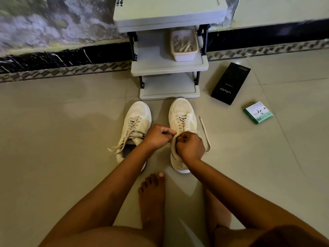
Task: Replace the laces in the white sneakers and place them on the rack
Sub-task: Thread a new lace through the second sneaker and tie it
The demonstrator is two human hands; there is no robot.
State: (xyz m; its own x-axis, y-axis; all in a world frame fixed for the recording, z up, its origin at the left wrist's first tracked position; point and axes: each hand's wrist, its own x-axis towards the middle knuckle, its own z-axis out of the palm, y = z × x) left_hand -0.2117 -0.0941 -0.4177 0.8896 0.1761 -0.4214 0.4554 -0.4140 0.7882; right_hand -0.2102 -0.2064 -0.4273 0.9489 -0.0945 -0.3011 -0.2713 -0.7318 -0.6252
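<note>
Here, from the head view, my left hand [157,137] and right hand [190,147] are both bunched at the collar of the right sneaker [182,122], fingers curled in and pinching what I take to be the lace ends near the top eyelets; the exact pinch is hidden under my knuckles, so I cannot say which strand each hand has. The lace [204,132] is soft, flat and limp, so I judge it handles best taken close to its stiff tip, where it will push through an eyelet instead of folding; one free end trails off to the right of this shoe across the floor [62,131]. The sneaker itself looks light, with a soft knit upper and a firmer sole, so for lifting I would take it by the heel collar or pinch both shoes together at the collars. It is off-white with a cream lace crossed up the front, toe pointing at the rack [169,68]. The left sneaker [135,125] sits just beside it, laced too, its ends splayed loose on the tile near its opening. Both shoes stand on the floor right before the rack's lowest shelf. A tub [184,57] of pale laces sits on the middle shelf. A black box [230,83] and a small green box [258,112] lie off to the right, apart from the shoes.
</note>
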